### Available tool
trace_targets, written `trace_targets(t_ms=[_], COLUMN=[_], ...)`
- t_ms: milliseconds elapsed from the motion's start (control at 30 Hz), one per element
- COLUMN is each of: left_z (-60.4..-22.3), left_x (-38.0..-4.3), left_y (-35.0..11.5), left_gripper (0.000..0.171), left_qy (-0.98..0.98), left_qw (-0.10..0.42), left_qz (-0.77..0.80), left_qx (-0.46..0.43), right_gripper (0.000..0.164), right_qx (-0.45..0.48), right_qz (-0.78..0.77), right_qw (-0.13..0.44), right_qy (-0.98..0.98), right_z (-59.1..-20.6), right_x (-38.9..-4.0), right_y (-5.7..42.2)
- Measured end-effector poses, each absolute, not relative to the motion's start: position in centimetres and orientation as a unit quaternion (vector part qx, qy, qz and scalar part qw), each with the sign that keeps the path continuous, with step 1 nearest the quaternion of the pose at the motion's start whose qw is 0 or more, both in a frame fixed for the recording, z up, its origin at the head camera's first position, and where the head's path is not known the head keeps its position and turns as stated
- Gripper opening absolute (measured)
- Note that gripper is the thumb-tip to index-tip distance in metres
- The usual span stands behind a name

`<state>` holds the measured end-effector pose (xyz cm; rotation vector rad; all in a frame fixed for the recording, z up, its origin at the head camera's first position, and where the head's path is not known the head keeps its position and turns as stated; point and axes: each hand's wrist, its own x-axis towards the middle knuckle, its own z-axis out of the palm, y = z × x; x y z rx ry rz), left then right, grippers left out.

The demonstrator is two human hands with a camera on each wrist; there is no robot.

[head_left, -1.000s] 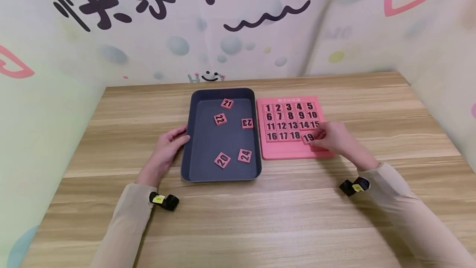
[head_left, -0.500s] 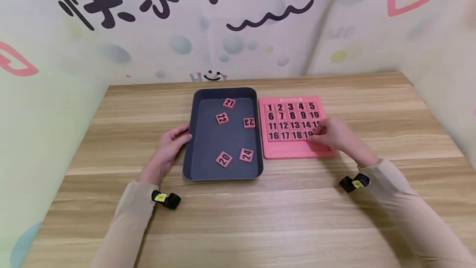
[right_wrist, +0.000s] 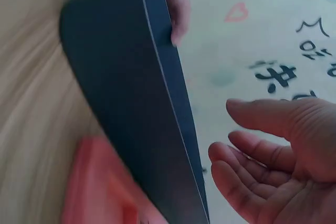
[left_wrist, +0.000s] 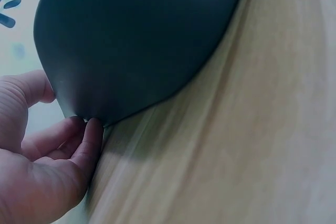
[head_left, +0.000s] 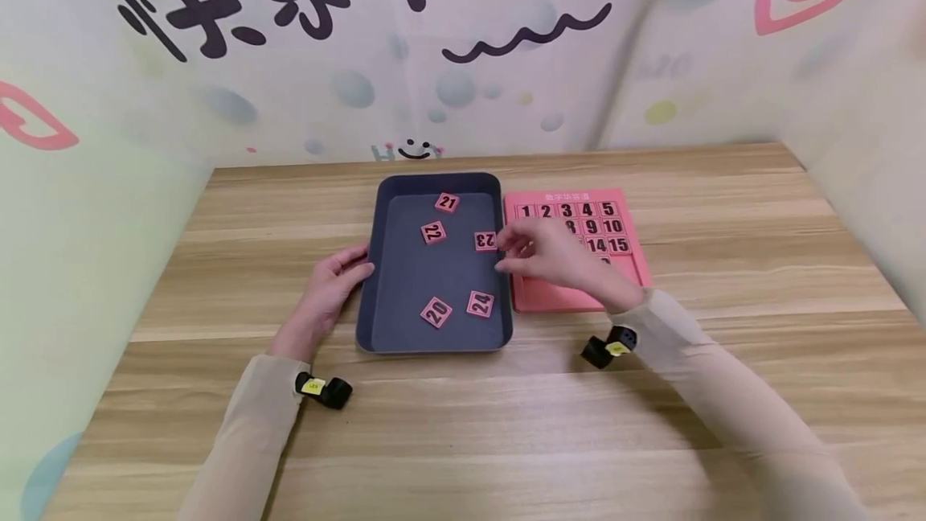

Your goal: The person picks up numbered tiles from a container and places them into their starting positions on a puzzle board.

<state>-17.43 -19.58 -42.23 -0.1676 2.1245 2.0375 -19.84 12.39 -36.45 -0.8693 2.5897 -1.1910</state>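
Note:
My left hand [head_left: 321, 296] holds the left rim of a dark blue tray [head_left: 366, 304], thumb at the rim and fingers against the outer wall. Loose pink number tiles lie in the tray: 21 [head_left: 447, 202], 22 [head_left: 433, 232], 23 [head_left: 485, 241], 20 [head_left: 436, 312] and 24 [head_left: 481, 304]. Over the tray's right rim hovers my right hand [head_left: 546, 252], fingertips beside tile 23. Its thumb and fingers are apart with nothing between them in the right wrist view. Beneath it, the pink number board [head_left: 560, 297] shows rows of tiles, partly hidden by the hand.
The board stands close against the tray's right side on a wooden table [head_left: 463, 424]. A printed wall cloth [head_left: 289, 95] rises behind the table's back edge. Each wrist carries a small black camera, such as the left one [head_left: 335, 392].
Tile 19 was straightened into the row after 18, and my right hand let go of it. That hand then moved left from the board to the tray. My left hand stays put.

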Motion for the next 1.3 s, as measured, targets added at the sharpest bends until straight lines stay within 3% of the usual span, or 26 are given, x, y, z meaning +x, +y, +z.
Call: trace_targets(t_ms=[300,567,1300], left_z=[-42.3,-42.2,-42.3], left_x=[-17.5,-17.5,-17.5], left_y=[-19.5,-19.6,-19.6], left_gripper=[0.047,0.047,0.047], left_qy=[0.719,0.72,0.712], left_qw=[0.095,0.097,0.099], left_qz=[0.687,0.685,0.693], left_qx=[-0.056,-0.055,-0.053], right_gripper=[0.036,0.038,0.024], right_qx=[-0.39,-0.419,-0.451], right_qz=[-0.42,-0.394,-0.306], right_qw=[0.194,0.239,0.193], right_qy=[0.796,0.782,0.816], right_z=[-38.3,-39.1,-40.1], right_x=[-19.9,-20.1,-19.9], right_y=[7.5,5.9,4.9])
